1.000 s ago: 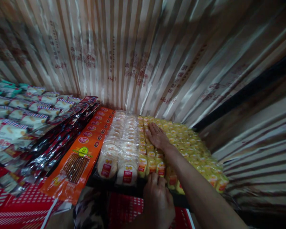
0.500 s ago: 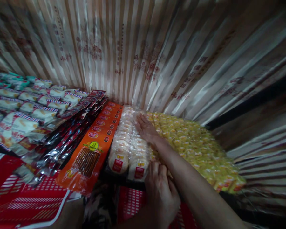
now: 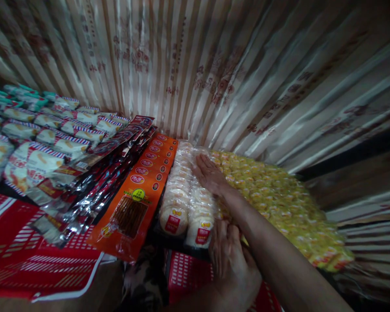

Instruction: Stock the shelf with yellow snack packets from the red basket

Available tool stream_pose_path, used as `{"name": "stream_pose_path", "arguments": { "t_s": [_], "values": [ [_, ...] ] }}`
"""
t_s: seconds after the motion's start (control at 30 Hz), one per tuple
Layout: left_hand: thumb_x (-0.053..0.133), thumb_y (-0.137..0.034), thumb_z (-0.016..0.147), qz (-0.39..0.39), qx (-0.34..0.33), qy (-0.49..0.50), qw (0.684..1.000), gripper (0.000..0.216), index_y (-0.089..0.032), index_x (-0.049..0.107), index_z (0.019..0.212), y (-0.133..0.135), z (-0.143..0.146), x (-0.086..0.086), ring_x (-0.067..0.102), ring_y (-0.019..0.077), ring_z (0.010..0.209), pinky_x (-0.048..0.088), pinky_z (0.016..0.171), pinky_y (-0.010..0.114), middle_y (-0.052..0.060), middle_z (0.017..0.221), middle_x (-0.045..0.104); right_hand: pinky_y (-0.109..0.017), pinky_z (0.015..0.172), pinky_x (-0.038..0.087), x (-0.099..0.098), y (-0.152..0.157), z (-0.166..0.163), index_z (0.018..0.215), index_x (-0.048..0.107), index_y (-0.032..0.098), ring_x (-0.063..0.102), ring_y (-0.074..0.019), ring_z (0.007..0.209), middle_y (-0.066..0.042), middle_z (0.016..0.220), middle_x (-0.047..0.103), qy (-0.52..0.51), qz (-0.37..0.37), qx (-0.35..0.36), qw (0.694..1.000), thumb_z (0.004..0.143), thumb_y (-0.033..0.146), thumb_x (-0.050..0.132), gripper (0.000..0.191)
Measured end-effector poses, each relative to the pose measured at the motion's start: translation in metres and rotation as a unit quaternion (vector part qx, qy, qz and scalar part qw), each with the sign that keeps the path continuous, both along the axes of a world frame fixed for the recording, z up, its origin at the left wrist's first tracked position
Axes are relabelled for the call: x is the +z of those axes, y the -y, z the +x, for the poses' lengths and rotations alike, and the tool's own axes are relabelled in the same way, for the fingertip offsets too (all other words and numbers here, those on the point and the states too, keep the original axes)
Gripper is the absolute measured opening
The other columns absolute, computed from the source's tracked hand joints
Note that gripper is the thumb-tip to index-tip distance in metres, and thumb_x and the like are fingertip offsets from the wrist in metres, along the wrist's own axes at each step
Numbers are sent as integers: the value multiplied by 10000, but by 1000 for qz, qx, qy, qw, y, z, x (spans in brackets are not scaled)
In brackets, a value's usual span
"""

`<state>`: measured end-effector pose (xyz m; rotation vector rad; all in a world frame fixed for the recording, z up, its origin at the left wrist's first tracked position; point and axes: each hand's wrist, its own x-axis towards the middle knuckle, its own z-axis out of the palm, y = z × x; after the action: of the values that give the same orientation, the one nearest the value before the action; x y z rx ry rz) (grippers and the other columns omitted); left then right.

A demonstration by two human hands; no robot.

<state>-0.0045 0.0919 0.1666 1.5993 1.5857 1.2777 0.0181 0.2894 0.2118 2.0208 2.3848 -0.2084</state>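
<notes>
My right hand [image 3: 210,174] lies flat with fingers stretched out on the far end of the rows of white round snack packets [image 3: 186,197], at their border with the yellow snack packets [image 3: 273,203]. My right forearm runs across the yellow packets toward me. My left hand [image 3: 231,258] is at the near edge of the display, fingers held together and pressed against the front of the packets just right of the white rows. What its fingertips touch is hidden by my right forearm.
Left of the white rows lie orange snack bags [image 3: 142,190], then dark shiny packets [image 3: 94,177], then white and red-striped packets [image 3: 42,147]. Red plastic crates [image 3: 35,260] sit below the display. A striped foil curtain [image 3: 195,69] hangs behind everything.
The view has shifted so the display sits further right. My right hand has slid left from the yellow packets onto the white rows. My left hand has moved up against the packets' front edge.
</notes>
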Motion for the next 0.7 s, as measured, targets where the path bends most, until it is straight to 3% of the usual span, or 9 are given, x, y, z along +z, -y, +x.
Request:
{"name": "stream_pose_path", "arguments": {
  "t_s": [0.13, 0.4, 0.6, 0.7],
  "values": [
    [479, -154, 790, -77, -78, 13, 994, 406, -135, 553, 1188, -6, -11, 7, 473, 333, 1201, 429, 975, 520, 185, 1269, 535, -415, 1143, 97, 5, -3, -13, 1453, 207, 156, 44, -201, 1414, -70, 1534, 118, 11, 14, 16, 1000, 928, 528, 128, 648],
    [480, -182, 819, -39, -80, 38, 995, 405, -153, 517, 1221, -17, -19, 3, 486, 299, 1192, 402, 1014, 451, 163, 1195, 582, -414, 1140, 115, 6, -11, -35, 1461, 168, 165, 87, -198, 1412, -54, 1532, 134, 7, -41, 52, 998, 918, 561, 91, 676],
    [416, -126, 822, 17, -14, 47, 999, 359, -139, 524, 1165, -8, -3, -2, 481, 296, 1191, 431, 963, 486, 175, 1212, 563, -374, 1152, 120, 18, -7, -11, 1436, 257, 107, 112, -185, 1408, -89, 1514, 208, -71, 35, 37, 996, 923, 542, 62, 700],
    [406, -71, 790, 18, -40, 61, 997, 319, -147, 561, 1058, -9, -5, 9, 538, 267, 1088, 457, 928, 446, 147, 1082, 608, -368, 1156, 138, 26, 2, 7, 1415, 319, 114, 174, -184, 1397, -88, 1489, 283, -125, 89, -22, 988, 910, 573, 72, 726]
  ]
}}
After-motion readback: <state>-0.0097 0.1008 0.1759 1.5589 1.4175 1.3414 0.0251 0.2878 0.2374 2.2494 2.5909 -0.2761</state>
